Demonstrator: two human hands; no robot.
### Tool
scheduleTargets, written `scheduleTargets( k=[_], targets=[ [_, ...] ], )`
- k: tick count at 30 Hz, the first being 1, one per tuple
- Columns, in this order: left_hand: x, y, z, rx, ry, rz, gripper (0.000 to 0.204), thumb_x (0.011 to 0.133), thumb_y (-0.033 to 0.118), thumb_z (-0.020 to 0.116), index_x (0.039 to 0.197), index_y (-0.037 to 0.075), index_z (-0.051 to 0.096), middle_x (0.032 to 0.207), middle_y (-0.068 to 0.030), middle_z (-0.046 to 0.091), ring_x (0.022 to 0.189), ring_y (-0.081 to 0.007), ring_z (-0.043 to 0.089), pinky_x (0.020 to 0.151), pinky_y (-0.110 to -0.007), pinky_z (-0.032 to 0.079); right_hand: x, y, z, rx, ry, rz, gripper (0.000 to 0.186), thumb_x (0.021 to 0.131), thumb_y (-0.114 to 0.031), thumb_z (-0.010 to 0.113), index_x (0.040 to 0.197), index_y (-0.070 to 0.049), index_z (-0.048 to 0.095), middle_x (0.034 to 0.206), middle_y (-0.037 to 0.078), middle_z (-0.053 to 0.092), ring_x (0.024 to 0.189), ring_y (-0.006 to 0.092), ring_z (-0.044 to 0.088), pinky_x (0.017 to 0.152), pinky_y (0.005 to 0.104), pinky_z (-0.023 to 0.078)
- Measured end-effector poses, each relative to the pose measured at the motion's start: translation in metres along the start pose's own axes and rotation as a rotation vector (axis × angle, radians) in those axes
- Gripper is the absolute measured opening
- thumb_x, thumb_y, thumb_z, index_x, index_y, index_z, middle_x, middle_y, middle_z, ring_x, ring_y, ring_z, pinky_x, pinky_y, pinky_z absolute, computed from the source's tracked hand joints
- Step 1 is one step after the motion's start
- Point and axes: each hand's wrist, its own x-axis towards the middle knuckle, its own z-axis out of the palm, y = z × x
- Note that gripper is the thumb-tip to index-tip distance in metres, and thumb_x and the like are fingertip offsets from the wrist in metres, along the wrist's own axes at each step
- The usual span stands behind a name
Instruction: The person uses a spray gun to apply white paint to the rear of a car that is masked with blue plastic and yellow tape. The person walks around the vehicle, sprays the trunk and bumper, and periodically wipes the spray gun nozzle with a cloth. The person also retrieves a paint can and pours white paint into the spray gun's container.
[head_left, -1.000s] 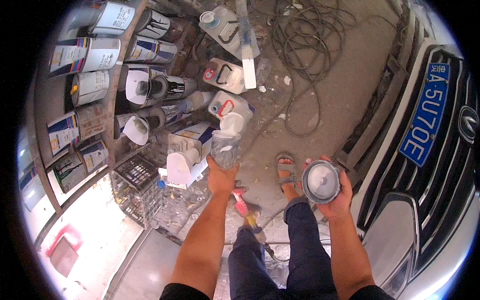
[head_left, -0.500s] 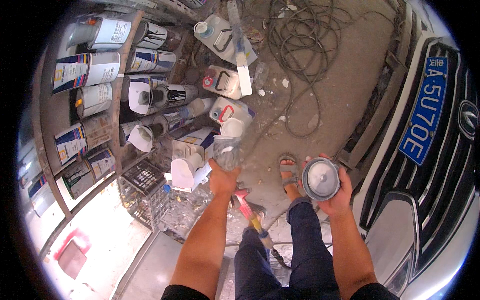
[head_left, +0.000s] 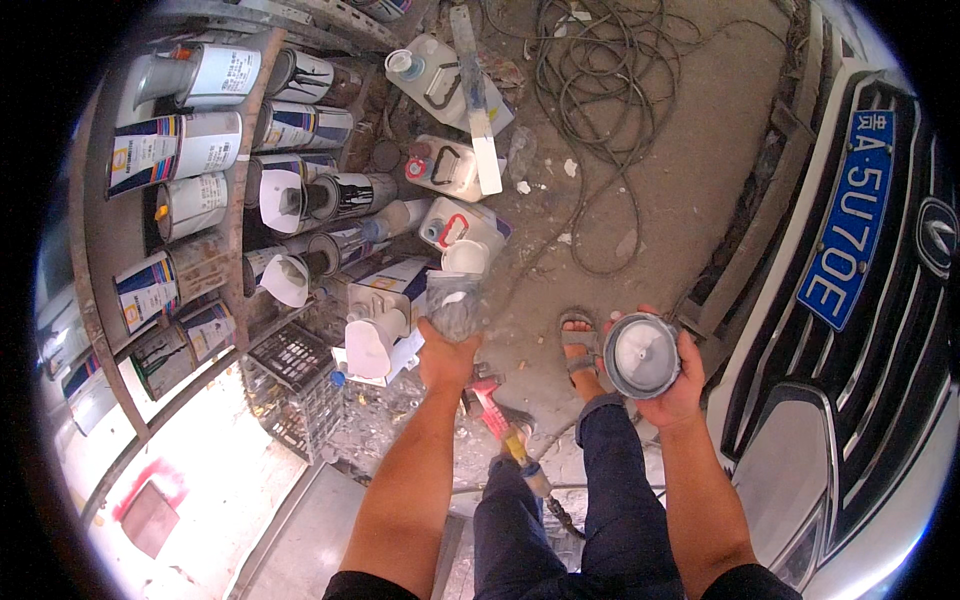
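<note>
My left hand (head_left: 447,356) is closed around the near end of a clear, cloudy plastic cup (head_left: 455,302). Just below that hand hangs a red spray-gun-like tool (head_left: 489,398), with a yellow section and a dark hose (head_left: 562,516) behind it; whether the same fingers also hold it is hidden. In my right hand (head_left: 677,392) is a round grey lid-like piece (head_left: 642,357), gripped by its rim. Its pale inner face, with a small nub in the middle, is turned up toward me. The two hands are well apart.
A metal rack (head_left: 240,170) of paint cans stands at left. Plastic jugs (head_left: 465,228), a white cup (head_left: 465,257) and a black crate (head_left: 290,357) sit beside it. Coiled hose (head_left: 610,90) lies on the floor ahead. A car front (head_left: 800,400) borders the right side.
Both hands stay nearly in place with the same grips. The grey lid-like piece tilts slightly, and the hanging red tool swings a little.
</note>
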Motion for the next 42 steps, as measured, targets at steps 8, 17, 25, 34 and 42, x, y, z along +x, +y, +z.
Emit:
scheduleTargets(
  k=[8, 17, 25, 34, 42],
  targets=[
    [-0.004, 0.002, -0.001, 0.008, -0.012, -0.015, 0.103, 0.061, 0.044, 0.079, 0.136, 0.000, 0.023, 0.110, -0.0310, 0.059, 0.103, -0.0433, 0.058, 0.086, -0.047, 0.047, 0.000, 0.000, -0.008, -0.005, 0.013, -0.002, 0.058, 0.090, -0.050, 0.040, 0.134, -0.010, 0.044, 0.133, 0.019, 0.047, 0.124, 0.0346, 0.046, 0.095, 0.0589, 0.042],
    [-0.004, 0.001, -0.002, -0.013, -0.010, -0.012, 0.101, 0.062, 0.042, 0.079, 0.135, -0.001, 0.024, 0.110, -0.0313, 0.058, 0.103, -0.0434, 0.058, 0.086, -0.047, 0.047, -0.002, 0.000, -0.007, 0.024, 0.010, 0.003, 0.059, 0.089, -0.051, 0.042, 0.133, -0.011, 0.044, 0.132, 0.018, 0.048, 0.124, 0.0346, 0.046, 0.096, 0.0582, 0.042],
    [-0.002, -0.001, 0.002, 0.007, 0.019, 0.022, 0.100, 0.063, 0.041, 0.078, 0.135, -0.002, 0.023, 0.105, -0.0307, 0.061, 0.099, -0.0429, 0.060, 0.085, -0.047, 0.048, -0.003, -0.001, -0.005, 0.031, 0.010, 0.000, 0.059, 0.089, -0.051, 0.043, 0.132, -0.010, 0.044, 0.131, 0.018, 0.049, 0.122, 0.0340, 0.048, 0.096, 0.0585, 0.042],
    [-0.001, 0.001, 0.001, 0.029, 0.006, 0.016, 0.106, 0.062, 0.043, 0.079, 0.138, -0.002, 0.020, 0.104, -0.0312, 0.061, 0.098, -0.0428, 0.061, 0.083, -0.046, 0.048, -0.005, -0.002, -0.010, 0.042, 0.014, 0.005, 0.058, 0.090, -0.051, 0.042, 0.132, -0.012, 0.045, 0.134, 0.017, 0.047, 0.125, 0.0340, 0.045, 0.095, 0.0577, 0.042],
    [-0.004, 0.003, -0.002, 0.021, 0.016, 0.031, 0.106, 0.063, 0.043, 0.078, 0.138, -0.004, 0.020, 0.103, -0.0318, 0.061, 0.098, -0.0429, 0.061, 0.083, -0.046, 0.048, -0.007, -0.004, -0.002, 0.120, 0.060, -0.008, 0.054, 0.092, -0.044, 0.041, 0.131, -0.006, 0.044, 0.124, 0.017, 0.055, 0.111, 0.0345, 0.056, 0.093, 0.0511, 0.046]
  ],
)
